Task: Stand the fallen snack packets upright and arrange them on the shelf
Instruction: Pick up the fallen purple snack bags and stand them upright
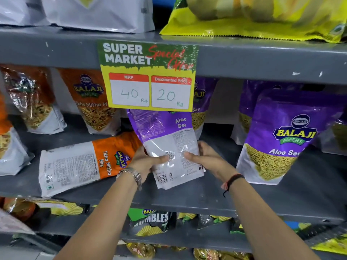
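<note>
A purple and white Aloo Sev packet is tilted with its back towards me above the middle of the grey shelf. My left hand grips its lower left side. My right hand grips its lower right side, thumb on the back. Left of it an orange Tikha Mitha Mix packet lies flat on its back on the shelf. Another Aloo Sev packet stands upright at the right.
Orange Tikha Mitha packets stand at the back left and purple ones at the back right. A price card hangs from the shelf above and covers the held packet's top. More packets fill the shelf below.
</note>
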Motion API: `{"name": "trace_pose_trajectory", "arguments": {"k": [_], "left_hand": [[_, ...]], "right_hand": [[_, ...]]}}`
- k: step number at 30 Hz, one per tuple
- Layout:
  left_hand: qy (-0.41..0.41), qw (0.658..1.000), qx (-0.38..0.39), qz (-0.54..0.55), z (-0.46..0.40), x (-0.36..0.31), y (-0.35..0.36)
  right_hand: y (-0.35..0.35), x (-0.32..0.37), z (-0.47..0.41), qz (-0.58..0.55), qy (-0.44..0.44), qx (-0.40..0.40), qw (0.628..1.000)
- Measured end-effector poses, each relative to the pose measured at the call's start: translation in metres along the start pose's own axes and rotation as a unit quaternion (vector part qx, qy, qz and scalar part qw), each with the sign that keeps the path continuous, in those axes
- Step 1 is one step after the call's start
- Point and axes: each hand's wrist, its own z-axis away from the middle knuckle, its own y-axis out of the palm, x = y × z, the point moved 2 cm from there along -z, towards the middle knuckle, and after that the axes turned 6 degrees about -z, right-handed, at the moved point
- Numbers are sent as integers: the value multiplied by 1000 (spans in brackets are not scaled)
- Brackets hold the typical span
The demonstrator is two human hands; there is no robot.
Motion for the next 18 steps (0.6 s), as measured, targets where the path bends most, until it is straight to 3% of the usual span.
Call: {"name": "trace_pose_trajectory", "arguments": {"k": [4,9,18], "left_hand": [[63,997,-17,-36,-16,0,4],[147,971,-30,-188,-36,2,7],[116,967,-35,-223,-43,29,4]], "right_hand": [[-4,-7,-7,-1,-36,-13,999],[-9,-29,-14,-13,-79,-63,995],[-17,-38,-17,2,-74,-67,995]]}}
